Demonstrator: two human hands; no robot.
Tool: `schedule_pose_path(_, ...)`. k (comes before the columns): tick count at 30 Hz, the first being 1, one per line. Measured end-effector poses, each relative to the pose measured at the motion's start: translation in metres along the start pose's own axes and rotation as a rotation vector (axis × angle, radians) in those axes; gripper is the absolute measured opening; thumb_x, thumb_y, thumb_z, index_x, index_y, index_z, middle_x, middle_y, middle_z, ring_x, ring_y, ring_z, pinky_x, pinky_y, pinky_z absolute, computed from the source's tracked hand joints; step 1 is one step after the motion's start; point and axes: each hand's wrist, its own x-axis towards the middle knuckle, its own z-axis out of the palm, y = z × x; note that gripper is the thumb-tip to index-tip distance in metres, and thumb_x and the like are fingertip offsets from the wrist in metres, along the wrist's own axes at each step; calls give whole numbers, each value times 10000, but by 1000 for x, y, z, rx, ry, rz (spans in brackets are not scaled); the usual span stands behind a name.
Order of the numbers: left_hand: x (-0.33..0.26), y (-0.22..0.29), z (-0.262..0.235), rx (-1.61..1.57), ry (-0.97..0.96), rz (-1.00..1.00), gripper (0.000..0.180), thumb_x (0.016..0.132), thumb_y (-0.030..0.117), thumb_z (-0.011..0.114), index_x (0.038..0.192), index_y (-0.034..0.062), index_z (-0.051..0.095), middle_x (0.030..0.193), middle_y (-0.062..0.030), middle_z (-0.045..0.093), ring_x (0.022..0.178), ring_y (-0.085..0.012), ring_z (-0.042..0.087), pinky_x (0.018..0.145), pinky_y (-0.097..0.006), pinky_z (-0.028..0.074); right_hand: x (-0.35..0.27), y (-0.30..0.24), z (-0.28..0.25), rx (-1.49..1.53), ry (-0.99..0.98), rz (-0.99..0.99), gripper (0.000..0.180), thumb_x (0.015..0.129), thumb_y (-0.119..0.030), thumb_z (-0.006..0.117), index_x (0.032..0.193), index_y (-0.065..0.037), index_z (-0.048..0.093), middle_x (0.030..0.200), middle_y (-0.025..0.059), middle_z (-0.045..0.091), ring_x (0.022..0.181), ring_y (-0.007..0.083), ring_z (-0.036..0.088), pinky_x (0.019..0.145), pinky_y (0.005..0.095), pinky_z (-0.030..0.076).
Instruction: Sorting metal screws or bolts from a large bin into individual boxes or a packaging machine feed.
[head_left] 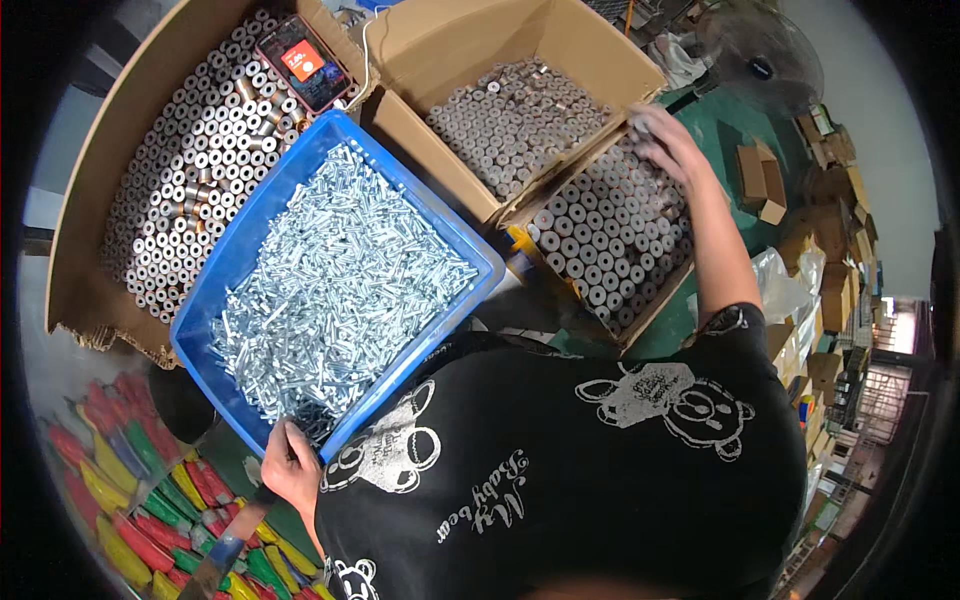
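Observation:
My left hand (291, 464) is at the near corner of a blue plastic bin (424, 358), its fingers curled together by the rim. What those fingers hold, if anything, is hidden. Small shiny metal pins (340, 290) fill the bin in a loose heap. Farther right, my right hand (668, 145) reaches over the far corner of a cardboard box (641, 333). Its fingers are apart and slightly bent, with nothing visible in them. Round grey metal cylinders with centre holes (600, 235) stand packed in that box, below the hand.
A large carton (84, 215) at the left holds similar cylinders, some copper-coloured, with a phone (303, 63) lying on top. Another carton (420, 45) of cylinders stands behind the bin. Colourful bundles (150, 540) lie lower left; a fan (762, 66) stands at far right.

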Motion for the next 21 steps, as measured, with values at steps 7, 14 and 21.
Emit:
schedule_pose_path(7,1,-7,1,82,-72,-12,167,919,73,547,960,-49,655,798,-189,658,652,-311,627,607,-360,477,208,83,143,-1636,-488,-152,288,827,-290,665,941,-29,697,786,104,652,641,236,574,618,395,478)
schedule_pose_path(14,7,2,-3,134,-134,-87,157,905,53,543,949,-33,666,822,-179,673,683,-318,643,631,-371,482,172,117,186,-1668,-811,498,367,797,-312,709,1083,-82,704,1093,122,679,997,281,645,848,414,502)
schedule_pose_path(21,17,12,-7,162,-133,-69,122,838,48,590,895,4,687,697,-135,649,596,-276,633,590,-350,489,217,199,136,-1756,-1378,418,436,836,-340,644,1153,-41,645,1062,164,671,884,268,628,800,453,499)
